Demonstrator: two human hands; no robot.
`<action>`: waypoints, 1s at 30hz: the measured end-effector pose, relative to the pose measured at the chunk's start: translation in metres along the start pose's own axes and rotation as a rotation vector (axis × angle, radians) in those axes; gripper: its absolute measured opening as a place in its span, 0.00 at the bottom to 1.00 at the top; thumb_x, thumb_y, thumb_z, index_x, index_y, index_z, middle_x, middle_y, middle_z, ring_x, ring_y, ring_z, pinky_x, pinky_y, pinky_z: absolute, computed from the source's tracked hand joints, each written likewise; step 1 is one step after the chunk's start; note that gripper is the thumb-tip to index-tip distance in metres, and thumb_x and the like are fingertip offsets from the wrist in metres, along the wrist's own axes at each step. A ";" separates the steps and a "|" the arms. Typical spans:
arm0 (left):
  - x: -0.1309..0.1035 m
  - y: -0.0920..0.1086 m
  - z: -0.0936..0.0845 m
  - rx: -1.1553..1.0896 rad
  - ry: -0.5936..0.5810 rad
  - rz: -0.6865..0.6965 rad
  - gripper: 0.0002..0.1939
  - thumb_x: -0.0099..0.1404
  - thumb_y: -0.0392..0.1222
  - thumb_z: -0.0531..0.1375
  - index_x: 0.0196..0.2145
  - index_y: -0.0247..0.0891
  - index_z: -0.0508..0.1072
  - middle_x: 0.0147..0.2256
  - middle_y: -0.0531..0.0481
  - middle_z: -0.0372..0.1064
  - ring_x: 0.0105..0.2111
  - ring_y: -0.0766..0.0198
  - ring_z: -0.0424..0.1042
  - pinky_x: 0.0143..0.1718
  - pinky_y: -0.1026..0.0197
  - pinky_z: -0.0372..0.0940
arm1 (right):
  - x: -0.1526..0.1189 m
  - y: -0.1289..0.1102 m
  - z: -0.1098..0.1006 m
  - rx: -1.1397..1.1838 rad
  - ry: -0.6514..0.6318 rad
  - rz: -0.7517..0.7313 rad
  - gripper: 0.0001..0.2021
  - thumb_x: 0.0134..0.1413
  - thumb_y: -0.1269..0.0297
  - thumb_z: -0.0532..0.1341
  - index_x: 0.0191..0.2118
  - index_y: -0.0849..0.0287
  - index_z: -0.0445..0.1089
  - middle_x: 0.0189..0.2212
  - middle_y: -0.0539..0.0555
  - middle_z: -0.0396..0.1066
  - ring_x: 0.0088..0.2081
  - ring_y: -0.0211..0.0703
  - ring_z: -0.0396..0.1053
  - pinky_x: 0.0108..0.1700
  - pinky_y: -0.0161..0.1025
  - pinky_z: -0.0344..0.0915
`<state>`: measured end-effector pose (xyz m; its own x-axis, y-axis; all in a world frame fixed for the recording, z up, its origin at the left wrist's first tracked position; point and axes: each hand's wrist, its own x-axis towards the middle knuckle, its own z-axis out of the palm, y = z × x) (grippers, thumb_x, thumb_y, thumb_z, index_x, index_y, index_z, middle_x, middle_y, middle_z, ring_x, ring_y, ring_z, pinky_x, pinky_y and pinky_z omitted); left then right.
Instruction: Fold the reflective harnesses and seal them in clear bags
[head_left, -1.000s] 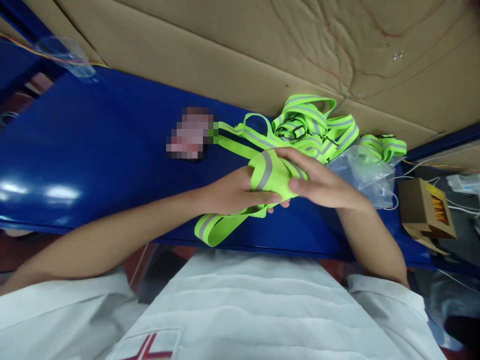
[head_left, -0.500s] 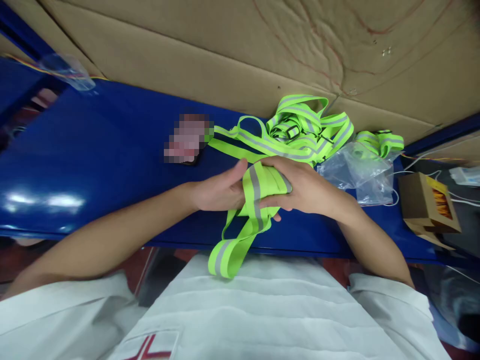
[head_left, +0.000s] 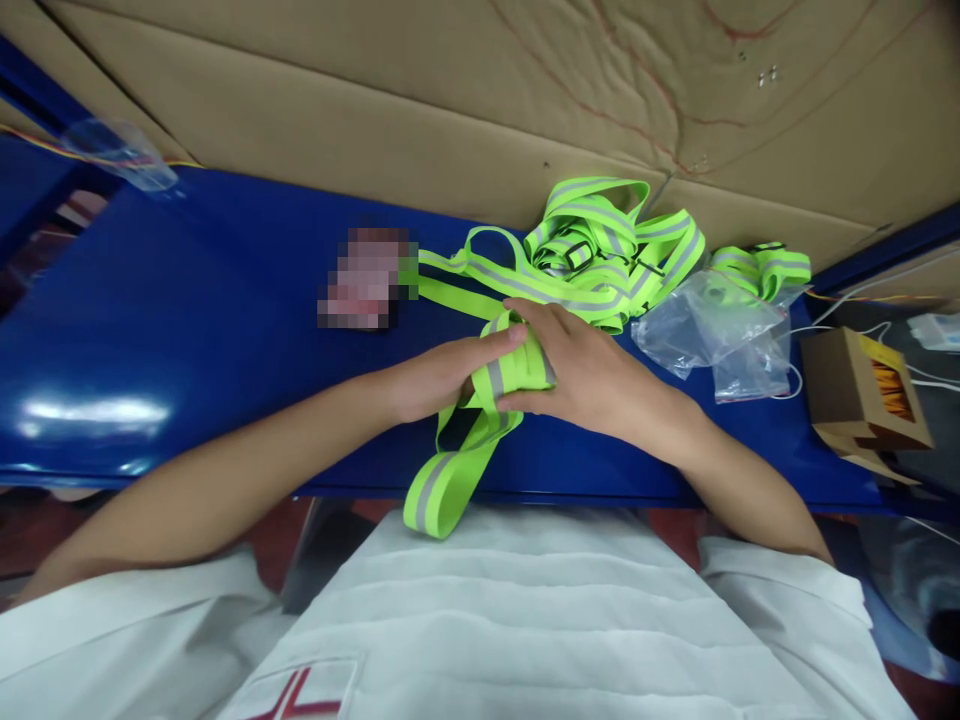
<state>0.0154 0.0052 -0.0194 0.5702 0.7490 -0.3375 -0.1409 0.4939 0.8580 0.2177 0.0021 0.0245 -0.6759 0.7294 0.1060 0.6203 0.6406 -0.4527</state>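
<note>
Between both hands is a folded neon-yellow reflective strap [head_left: 499,378] with a grey stripe down its middle. My left hand [head_left: 442,378] is closed on the bundle from the left, its thumb lying across the top. From the right, my right hand [head_left: 574,365] wraps around the same bundle; some of its fingertips are hidden. A loose loop of the strap hangs down toward the table's front edge. Just beyond the hands lies a tangled pile of similar straps [head_left: 592,245] with black buckles, one length reaching left to a blurred-out object [head_left: 366,280].
On the blue table [head_left: 225,270], a clear plastic bag [head_left: 705,325] and a smaller strap bundle [head_left: 772,268] lie to the right. A cardboard box [head_left: 855,385] with orange contents stands at the far right. A clear cup [head_left: 124,155] lies back left. Cardboard [head_left: 375,110] lines the rear.
My left thumb has come down over the strap bundle, and my right hand has closed further around it. The bundle and its hanging loop have shifted slightly left and up in view.
</note>
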 end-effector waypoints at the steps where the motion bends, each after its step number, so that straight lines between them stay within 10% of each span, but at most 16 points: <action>1: -0.001 0.000 0.002 0.008 0.020 0.003 0.32 0.57 0.69 0.70 0.45 0.38 0.82 0.39 0.45 0.82 0.38 0.54 0.81 0.36 0.57 0.76 | 0.000 -0.001 0.001 0.002 -0.004 0.000 0.43 0.57 0.52 0.73 0.72 0.54 0.53 0.64 0.66 0.67 0.65 0.67 0.67 0.66 0.66 0.65; 8: -0.006 0.000 0.009 0.084 0.152 0.205 0.34 0.55 0.71 0.71 0.44 0.37 0.81 0.40 0.47 0.82 0.40 0.57 0.81 0.38 0.62 0.75 | 0.006 -0.009 0.012 0.073 0.078 0.089 0.36 0.59 0.47 0.70 0.66 0.56 0.60 0.59 0.64 0.71 0.61 0.65 0.69 0.59 0.61 0.70; 18: -0.014 0.024 0.000 0.331 -0.144 0.092 0.42 0.62 0.80 0.58 0.37 0.33 0.84 0.36 0.38 0.83 0.35 0.51 0.83 0.37 0.55 0.77 | 0.013 0.009 0.011 0.205 0.216 0.109 0.21 0.58 0.52 0.68 0.53 0.55 0.71 0.37 0.52 0.79 0.38 0.49 0.76 0.41 0.43 0.71; 24: -0.019 0.040 0.001 0.644 -0.191 0.113 0.24 0.68 0.63 0.64 0.41 0.38 0.85 0.40 0.46 0.83 0.42 0.56 0.82 0.46 0.59 0.74 | 0.017 0.014 0.007 0.189 0.257 0.095 0.24 0.56 0.50 0.69 0.53 0.59 0.75 0.44 0.56 0.81 0.43 0.53 0.79 0.43 0.44 0.73; 30: -0.027 0.016 0.016 1.289 0.229 0.467 0.27 0.74 0.63 0.57 0.51 0.35 0.79 0.44 0.42 0.81 0.51 0.46 0.78 0.67 0.39 0.59 | -0.008 0.028 0.010 0.029 0.463 0.077 0.22 0.57 0.52 0.70 0.54 0.57 0.76 0.48 0.57 0.82 0.46 0.54 0.80 0.49 0.47 0.75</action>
<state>0.0103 -0.0142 0.0101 0.5165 0.8466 0.1284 0.6297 -0.4771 0.6131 0.2367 0.0117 0.0016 -0.3758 0.8089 0.4522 0.6456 0.5786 -0.4985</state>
